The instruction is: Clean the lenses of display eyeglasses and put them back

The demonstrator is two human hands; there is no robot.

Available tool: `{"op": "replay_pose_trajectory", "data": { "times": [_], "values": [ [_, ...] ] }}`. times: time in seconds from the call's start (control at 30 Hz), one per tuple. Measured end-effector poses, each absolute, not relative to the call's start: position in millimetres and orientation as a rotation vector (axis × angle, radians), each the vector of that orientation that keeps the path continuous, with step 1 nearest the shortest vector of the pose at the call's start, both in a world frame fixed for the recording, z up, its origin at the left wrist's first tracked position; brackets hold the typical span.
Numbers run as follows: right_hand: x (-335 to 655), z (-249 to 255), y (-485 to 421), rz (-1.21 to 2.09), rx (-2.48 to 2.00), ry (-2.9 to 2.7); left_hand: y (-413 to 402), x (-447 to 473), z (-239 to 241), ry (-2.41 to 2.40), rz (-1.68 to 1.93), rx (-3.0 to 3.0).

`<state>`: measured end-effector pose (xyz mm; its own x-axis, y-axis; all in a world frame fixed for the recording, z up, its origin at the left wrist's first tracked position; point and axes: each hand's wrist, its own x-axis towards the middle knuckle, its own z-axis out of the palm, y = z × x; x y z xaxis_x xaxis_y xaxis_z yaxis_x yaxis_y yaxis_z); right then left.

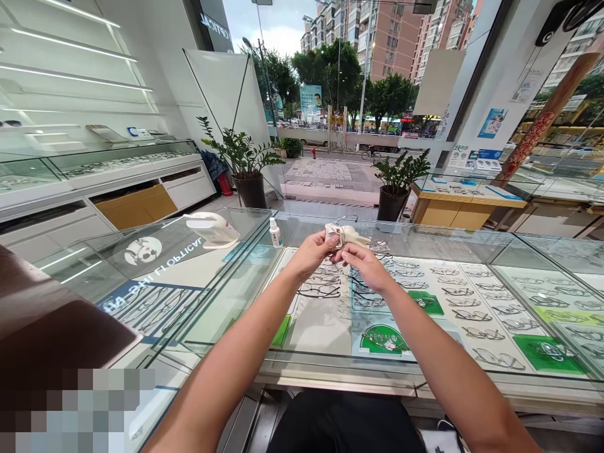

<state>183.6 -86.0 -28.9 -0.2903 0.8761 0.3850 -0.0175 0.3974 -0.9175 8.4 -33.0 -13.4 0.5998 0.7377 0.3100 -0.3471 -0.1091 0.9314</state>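
Note:
Above the glass display counter, my two hands meet near the middle of the view. My left hand (311,253) is closed on a crumpled cream cloth (355,235), thumb on top. The cloth is folded around part of a thin-rimmed pair of eyeglasses (340,235), and its loose end hangs to the right. My right hand (364,263) pinches the eyeglasses from the right side, its fingers close to the left hand's. Much of the frame is hidden by cloth and fingers. A small white spray bottle (275,233) stands upright on the glass, left of my hands.
Under the glass countertop (226,352) lie rows of eyeglasses (467,302) and green display cards (384,338). A white curved device (212,229) stands on the counter at left. Beyond are potted plants (250,189) and a wooden display table (467,201). A dark brown panel (56,308) juts in at left.

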Motion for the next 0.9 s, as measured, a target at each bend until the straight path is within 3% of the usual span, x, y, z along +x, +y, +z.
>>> {"op": "replay_pose_trajectory", "data": {
  "times": [0.9],
  "values": [
    [178.8,-35.0,-87.8,1.383,-0.643,-1.381,-54.1,6.4,5.2,0.469,1.133,1.464]
  ]
}}
